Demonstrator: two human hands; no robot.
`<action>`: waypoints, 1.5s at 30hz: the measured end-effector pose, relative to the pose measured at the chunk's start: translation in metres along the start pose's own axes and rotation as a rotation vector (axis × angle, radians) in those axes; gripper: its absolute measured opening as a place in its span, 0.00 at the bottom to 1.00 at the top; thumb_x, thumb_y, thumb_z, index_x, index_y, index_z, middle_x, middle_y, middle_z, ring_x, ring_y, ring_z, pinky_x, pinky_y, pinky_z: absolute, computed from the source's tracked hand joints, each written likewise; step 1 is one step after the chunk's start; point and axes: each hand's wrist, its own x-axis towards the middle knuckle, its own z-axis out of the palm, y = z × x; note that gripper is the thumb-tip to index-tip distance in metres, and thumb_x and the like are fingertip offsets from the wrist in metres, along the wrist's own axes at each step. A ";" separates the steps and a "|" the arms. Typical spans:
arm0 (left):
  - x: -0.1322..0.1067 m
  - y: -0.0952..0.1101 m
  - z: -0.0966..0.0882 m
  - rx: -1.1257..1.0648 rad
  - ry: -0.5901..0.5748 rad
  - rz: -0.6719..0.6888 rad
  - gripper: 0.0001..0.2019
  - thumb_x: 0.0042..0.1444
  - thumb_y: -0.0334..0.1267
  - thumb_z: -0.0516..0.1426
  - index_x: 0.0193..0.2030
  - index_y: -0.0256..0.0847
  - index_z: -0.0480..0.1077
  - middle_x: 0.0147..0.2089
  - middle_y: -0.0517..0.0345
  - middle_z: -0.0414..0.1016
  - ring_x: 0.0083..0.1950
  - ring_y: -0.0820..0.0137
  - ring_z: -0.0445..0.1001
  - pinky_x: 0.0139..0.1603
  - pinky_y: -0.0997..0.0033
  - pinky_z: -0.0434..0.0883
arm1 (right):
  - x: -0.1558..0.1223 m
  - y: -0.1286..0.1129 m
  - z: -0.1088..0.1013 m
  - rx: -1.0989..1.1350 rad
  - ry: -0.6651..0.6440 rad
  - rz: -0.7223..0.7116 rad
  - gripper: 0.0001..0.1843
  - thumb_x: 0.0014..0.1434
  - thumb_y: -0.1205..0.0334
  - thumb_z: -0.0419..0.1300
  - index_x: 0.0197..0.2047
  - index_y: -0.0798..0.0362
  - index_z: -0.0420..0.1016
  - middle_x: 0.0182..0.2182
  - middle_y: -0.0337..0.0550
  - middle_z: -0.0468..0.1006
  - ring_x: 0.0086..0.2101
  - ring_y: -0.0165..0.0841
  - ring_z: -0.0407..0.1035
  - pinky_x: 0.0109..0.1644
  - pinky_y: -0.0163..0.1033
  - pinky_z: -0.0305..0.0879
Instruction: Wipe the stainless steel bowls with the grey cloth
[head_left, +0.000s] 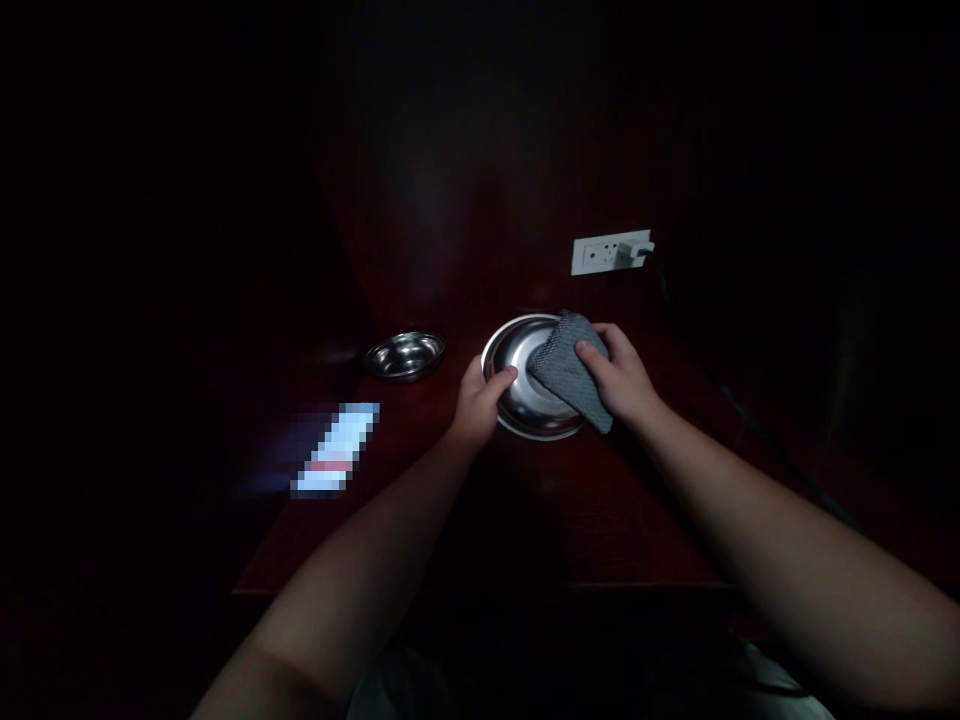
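Note:
A shiny metal bowl (525, 408) is tilted with its inside toward me, above the dark red table. My left hand (481, 402) is closed on the bowl's left rim, thumb over the edge and fingers hidden behind. On the bowl's right side, my right hand (619, 375) grips a grey-green cloth (571, 368), thumb on top. The cloth is folded over the right rim and covers part of the inside. Whether the right fingers also clasp the bowl through the cloth is hidden.
Another metal bowl (406, 355) sits at the back left of the table (555, 530). Nearer me lies a bright, pixelated rectangle (337, 450). A white wall socket (611, 253) holds a plug (636, 250). A dark cable (780, 455) runs along the right. The surroundings are very dark.

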 end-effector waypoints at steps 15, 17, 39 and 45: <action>0.001 -0.003 -0.002 0.015 -0.001 0.000 0.16 0.44 0.40 0.60 0.41 0.38 0.68 0.39 0.55 0.74 0.44 0.64 0.71 0.47 0.63 0.65 | 0.000 0.002 0.001 0.015 -0.005 0.001 0.21 0.52 0.43 0.55 0.42 0.51 0.66 0.36 0.42 0.71 0.36 0.37 0.66 0.41 0.44 0.62; 0.001 -0.004 -0.002 0.022 -0.005 0.007 0.16 0.44 0.40 0.60 0.41 0.38 0.68 0.39 0.55 0.74 0.43 0.64 0.71 0.47 0.63 0.65 | 0.000 0.004 0.002 0.013 -0.004 0.005 0.21 0.52 0.43 0.55 0.41 0.51 0.66 0.36 0.42 0.71 0.36 0.37 0.66 0.41 0.45 0.62; 0.002 -0.009 -0.004 0.019 0.003 0.025 0.17 0.44 0.41 0.61 0.40 0.39 0.66 0.38 0.57 0.72 0.43 0.66 0.70 0.48 0.64 0.64 | 0.000 0.003 0.002 -0.004 0.006 0.008 0.20 0.52 0.43 0.55 0.40 0.50 0.65 0.34 0.41 0.71 0.35 0.36 0.65 0.40 0.43 0.63; 0.001 -0.010 -0.003 0.021 0.014 0.019 0.16 0.43 0.40 0.61 0.39 0.39 0.66 0.38 0.58 0.71 0.42 0.67 0.70 0.48 0.64 0.64 | 0.000 0.006 0.003 -0.004 0.019 0.008 0.21 0.52 0.43 0.56 0.41 0.51 0.65 0.35 0.42 0.71 0.36 0.36 0.65 0.40 0.43 0.62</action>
